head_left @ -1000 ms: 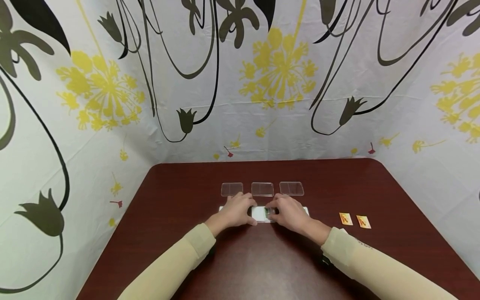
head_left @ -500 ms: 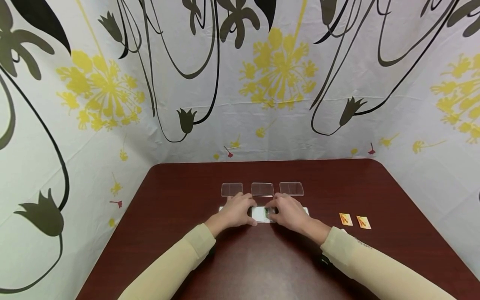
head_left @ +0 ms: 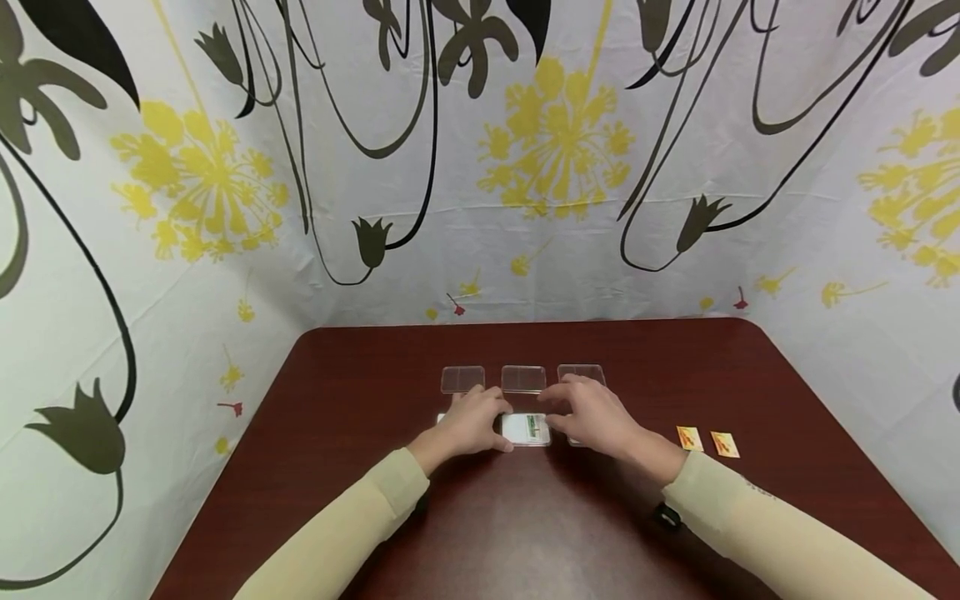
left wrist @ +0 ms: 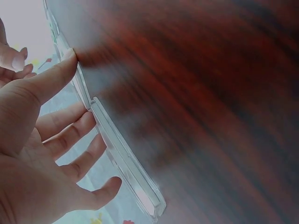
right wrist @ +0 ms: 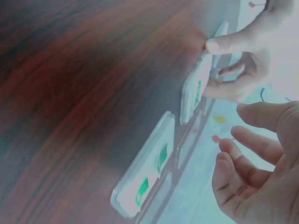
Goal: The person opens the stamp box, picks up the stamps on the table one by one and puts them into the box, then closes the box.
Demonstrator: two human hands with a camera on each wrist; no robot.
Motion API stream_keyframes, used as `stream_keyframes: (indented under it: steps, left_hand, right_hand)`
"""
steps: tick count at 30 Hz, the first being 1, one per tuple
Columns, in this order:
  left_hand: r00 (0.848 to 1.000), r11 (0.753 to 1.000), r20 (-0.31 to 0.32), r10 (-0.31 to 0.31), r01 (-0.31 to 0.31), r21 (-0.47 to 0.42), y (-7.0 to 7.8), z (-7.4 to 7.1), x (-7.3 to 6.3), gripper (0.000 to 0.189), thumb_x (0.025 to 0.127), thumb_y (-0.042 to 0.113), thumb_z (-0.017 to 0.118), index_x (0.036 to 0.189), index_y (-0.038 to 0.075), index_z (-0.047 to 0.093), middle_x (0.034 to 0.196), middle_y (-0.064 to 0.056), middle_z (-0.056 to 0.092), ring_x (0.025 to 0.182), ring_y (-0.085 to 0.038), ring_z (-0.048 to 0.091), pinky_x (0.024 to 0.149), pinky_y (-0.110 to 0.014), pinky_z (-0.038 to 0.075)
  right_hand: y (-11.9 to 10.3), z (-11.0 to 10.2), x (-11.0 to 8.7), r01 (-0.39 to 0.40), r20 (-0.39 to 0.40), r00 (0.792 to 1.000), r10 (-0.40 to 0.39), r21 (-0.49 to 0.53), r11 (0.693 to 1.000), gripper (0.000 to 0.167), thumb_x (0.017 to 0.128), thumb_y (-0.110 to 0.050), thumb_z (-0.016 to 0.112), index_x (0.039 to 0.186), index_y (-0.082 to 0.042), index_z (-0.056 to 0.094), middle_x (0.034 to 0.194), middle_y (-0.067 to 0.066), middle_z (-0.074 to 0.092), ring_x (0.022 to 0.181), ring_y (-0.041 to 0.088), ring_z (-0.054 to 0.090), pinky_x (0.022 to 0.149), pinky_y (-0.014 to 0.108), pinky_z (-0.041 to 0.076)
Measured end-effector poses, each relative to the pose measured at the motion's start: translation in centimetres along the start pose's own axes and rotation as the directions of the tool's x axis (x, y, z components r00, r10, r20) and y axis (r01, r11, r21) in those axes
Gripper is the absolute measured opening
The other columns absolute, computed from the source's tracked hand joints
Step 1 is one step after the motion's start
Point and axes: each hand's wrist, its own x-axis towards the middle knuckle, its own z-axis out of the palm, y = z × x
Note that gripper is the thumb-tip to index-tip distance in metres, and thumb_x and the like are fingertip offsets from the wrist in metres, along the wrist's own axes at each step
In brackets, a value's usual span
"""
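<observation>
A flat clear case with a white inside [head_left: 517,429] lies in the middle of a row on the table. My left hand [head_left: 474,422] pinches its left end, thumb at the near edge and fingers at the far edge. On the right part of this case shows a small green-and-white piece [head_left: 534,428]. My right hand [head_left: 596,418] hovers over the right-hand case [right wrist: 152,170], fingers loosely bent and holding nothing. Two green patches [right wrist: 162,157] show on that case in the right wrist view. The left-hand case [left wrist: 128,163] is mostly hidden under my left hand in the head view.
Behind the row lie three transparent lids: a left lid [head_left: 462,380], a middle lid [head_left: 523,379] and a right lid [head_left: 581,370], partly behind my right hand. Two small orange-yellow packets [head_left: 689,438] rest on the dark red table [head_left: 375,358] to the right. Patterned cloth surrounds the table.
My right hand has come off the middle case and shifted right, uncovering the green-and-white piece. The left hand has kept its grip on the case.
</observation>
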Motion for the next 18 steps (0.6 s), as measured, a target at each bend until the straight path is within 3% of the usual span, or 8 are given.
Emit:
stream_keyframes:
  steps: [13,18]
  left_hand:
    - [1.000,1.000,-0.015,-0.011,0.011,-0.011,-0.1,0.2,-0.2,0.056,0.078,0.048,0.086,0.125,0.021,0.071,0.121,0.006,0.060,0.105,-0.016,0.049,0.090,-0.050,0.041]
    - [1.000,1.000,-0.025,0.004,-0.004,-0.014,-0.2,0.3,-0.2,0.056,0.077,0.048,0.086,0.124,0.021,0.071,0.120,0.007,0.060,0.104,-0.016,0.049,0.088,-0.049,0.041]
  right_hand:
    - [1.4,-2.5,-2.7,-0.035,0.027,0.999,0.034,0.048,0.998,0.033,0.085,-0.021,0.081,0.117,-0.019,0.074,0.106,-0.004,0.066,0.093,0.019,0.065,0.074,0.038,0.051]
    - [2.6,-4.2,-4.1,-0.058,0.019,0.998,0.056,0.101,0.993,0.033,0.084,-0.018,0.082,0.116,-0.021,0.074,0.102,-0.004,0.067,0.087,0.017,0.064,0.070,0.034,0.050]
